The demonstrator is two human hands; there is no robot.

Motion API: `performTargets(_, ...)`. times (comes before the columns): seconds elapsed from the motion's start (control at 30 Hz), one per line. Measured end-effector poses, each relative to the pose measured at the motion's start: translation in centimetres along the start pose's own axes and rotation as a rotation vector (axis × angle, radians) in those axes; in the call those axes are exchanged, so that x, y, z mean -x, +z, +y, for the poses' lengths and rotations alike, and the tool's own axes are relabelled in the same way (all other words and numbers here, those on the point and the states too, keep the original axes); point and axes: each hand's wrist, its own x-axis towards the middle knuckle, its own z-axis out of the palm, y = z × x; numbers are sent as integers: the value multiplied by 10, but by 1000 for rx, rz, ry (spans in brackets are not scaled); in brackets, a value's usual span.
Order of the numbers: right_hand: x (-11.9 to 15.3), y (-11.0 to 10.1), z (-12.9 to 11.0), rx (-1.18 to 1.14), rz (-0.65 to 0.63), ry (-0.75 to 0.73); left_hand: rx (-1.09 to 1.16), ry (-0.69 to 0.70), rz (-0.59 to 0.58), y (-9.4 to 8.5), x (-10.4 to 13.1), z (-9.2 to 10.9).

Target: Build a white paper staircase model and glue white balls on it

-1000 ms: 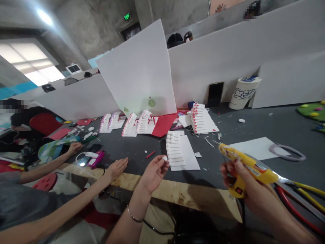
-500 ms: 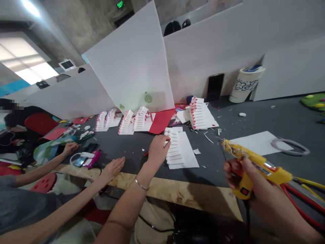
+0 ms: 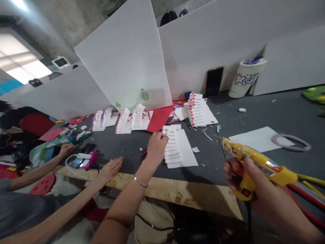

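Note:
My right hand (image 3: pixel 250 179) is closed around a yellow hot glue gun (image 3: pixel 266 166), whose nozzle with stringy glue points left above the table. My left hand (image 3: pixel 157 149), with a bangle at the wrist, has its fingers bent together at the left ends of a row of white cotton swabs (image 3: pixel 174 149). These swabs lie side by side on a white foam board (image 3: pixel 188 152). The fingertips touch or nearly touch the swab ends; what they pinch, if anything, is hidden.
Behind stand similar swab boards (image 3: pixel 196 113) with red or purple tips. A red sheet (image 3: pixel 159 119), phone (image 3: pixel 214 82), cup (image 3: pixel 246 78), white paper (image 3: pixel 254 139) and grey ring (image 3: pixel 289 141) are around. A co-worker's hand (image 3: pixel 110 168) rests at the table edge, left.
My left fingers have curled down more at the swabs' left ends. The glue gun stays in my right hand, almost unmoved. The whole view has shifted slightly.

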Motion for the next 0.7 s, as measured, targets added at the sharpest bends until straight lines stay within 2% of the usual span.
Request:
performTargets(0.1,0,0,1,29,-12,-19,-65,57,-54,-1,-2,-2)
performTargets(0.23,-1,-2,3,61,-47,-38,21,96,-80,-1,-3,-6)
performTargets(0.37,-3,-4,3,73,-47,-57,80,75,-18,-5,1,-6)
performTargets(0.43,-3,-4,3,79,-78,-51,62,40,29,-8,4,-3)
performTargets(0.5,-3,-4,3,80,-56,-31,19,-1,61,-10,6,0)
performTargets(0.7,-1,-1,1,99,-7,-26,-140,-37,66,-6,3,5)
